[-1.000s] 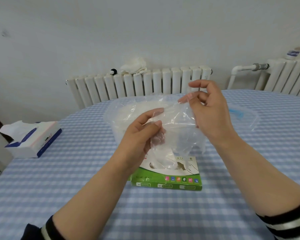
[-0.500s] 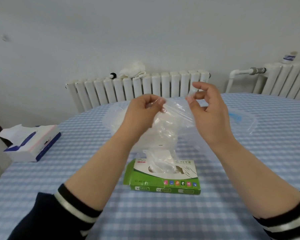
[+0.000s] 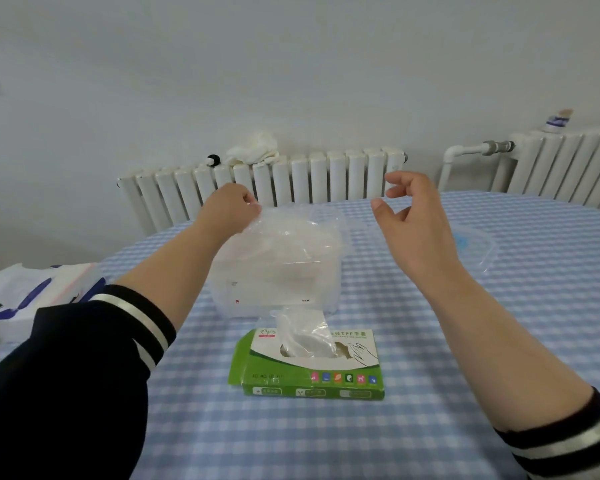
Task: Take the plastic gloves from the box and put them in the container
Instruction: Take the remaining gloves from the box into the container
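your left hand pinches a plastic glove over the clear container, the film trailing rightward and down into it. your right hand hangs beside it, fingers loosely apart, holding nothing. the green box, nearer you, reads "tpe"; another glove stands from its slot.

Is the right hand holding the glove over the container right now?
No: the right hand hangs open and empty beside the container, while the left hand alone pinches the glove.
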A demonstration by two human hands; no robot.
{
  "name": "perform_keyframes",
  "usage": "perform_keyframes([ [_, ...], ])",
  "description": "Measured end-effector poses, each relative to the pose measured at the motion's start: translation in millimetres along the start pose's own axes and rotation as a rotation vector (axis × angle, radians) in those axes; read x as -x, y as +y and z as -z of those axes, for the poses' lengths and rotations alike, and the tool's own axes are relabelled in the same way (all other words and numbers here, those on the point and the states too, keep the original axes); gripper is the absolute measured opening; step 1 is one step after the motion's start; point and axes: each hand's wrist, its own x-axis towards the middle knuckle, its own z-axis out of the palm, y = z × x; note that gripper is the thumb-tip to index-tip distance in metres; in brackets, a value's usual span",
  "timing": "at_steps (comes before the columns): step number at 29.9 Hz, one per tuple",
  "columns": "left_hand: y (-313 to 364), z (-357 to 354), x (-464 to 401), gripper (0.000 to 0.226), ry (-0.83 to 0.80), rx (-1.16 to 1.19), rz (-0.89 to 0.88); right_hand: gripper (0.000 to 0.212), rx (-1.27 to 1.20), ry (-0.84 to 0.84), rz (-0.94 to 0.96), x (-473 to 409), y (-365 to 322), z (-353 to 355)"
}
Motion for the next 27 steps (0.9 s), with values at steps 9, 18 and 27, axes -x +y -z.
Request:
perform_keyframes([
  [9,-23,1,6,0.036,0.093,-0.415,-0.156,0.028,0.093,-0.131,0.071,10,-10,-4],
  [18,-19,11,20,0.031,0.100,-0.131,-0.135,0.006,0.238,-0.483,0.113,27,-23,-12],
  [27,5,18,29,0.037,-0.099,0.084,-0.043,0.015,0.250,-0.544,0.195,40,-22,-26],
])
